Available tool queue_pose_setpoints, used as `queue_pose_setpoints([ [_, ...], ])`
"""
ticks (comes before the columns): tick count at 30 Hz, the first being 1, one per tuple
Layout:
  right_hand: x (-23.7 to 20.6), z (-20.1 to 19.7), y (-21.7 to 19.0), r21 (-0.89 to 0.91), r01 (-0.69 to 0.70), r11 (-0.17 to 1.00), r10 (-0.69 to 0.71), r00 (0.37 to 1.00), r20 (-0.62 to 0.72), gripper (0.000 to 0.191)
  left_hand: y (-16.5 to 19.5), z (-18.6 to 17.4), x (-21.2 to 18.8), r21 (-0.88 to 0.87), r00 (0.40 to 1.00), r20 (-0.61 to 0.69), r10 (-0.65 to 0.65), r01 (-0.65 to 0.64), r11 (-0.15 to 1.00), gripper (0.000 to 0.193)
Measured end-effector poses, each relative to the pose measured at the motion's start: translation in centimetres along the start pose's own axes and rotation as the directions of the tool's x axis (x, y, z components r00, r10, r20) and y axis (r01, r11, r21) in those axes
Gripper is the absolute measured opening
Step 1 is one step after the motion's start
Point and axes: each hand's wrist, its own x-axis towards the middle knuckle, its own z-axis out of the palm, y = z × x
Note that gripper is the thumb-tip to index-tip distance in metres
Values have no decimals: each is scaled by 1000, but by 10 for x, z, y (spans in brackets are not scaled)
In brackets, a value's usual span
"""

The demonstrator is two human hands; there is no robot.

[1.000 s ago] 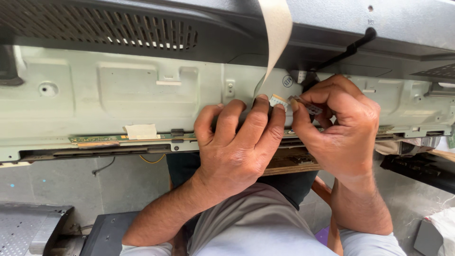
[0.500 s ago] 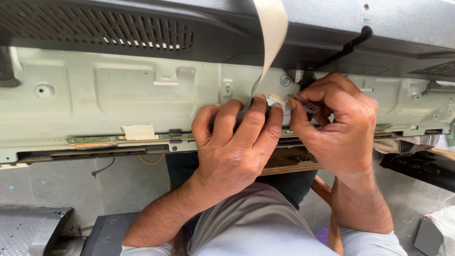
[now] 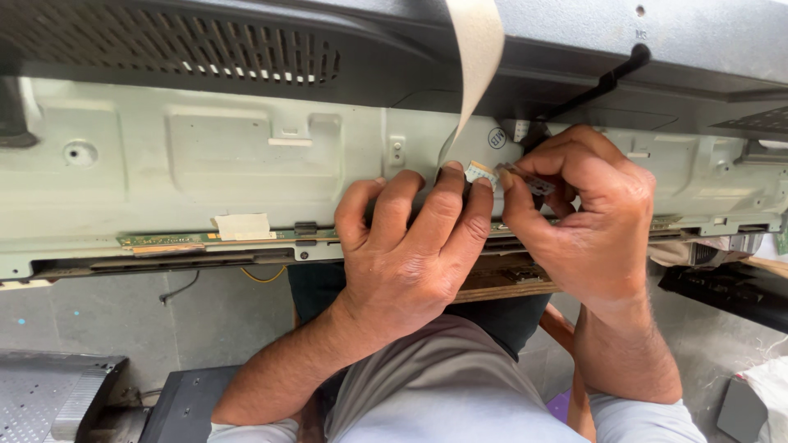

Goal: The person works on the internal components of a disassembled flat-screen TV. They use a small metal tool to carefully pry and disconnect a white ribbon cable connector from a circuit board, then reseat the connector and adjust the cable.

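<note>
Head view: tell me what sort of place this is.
Probably an electronics repair workshop. An opened flat-panel chassis lies across the bench, a ribbon cable hangs loose, and both hands, left hand and right hand, work at its connector.

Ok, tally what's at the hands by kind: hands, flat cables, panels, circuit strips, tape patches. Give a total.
Hands: 2, the left hand and the right hand, both at the cable's end
Flat ribbon cable: 1, pale
Metal back panel: 1, light grey
Green circuit strip: 1, along the panel's lower edge
Tape patch: 1, beige
Total: 6
</note>
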Motion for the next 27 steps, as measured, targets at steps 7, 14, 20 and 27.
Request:
queue_pose_setpoints([
  [7, 1, 1, -2, 15, 13, 1000, -13, 1000, -4, 14, 0, -1, 0, -7, 1000, 4, -2, 2, 1000, 30],
  [14, 1, 2, -2, 1, 11, 1000, -11, 1000, -13, 15, 0, -1, 0, -1, 1000, 5, -1, 1, 1000, 30],
  [20, 0, 2, -2, 2, 1, 1000, -1, 1000, -22, 15, 0, 0, 0, -5, 1000, 12, 4, -4, 1000, 31],
  [27, 0, 3, -1, -17, 0, 1000, -1, 999, -35, 15, 0, 1, -1, -1, 1000, 9, 4, -4, 1000, 25],
])
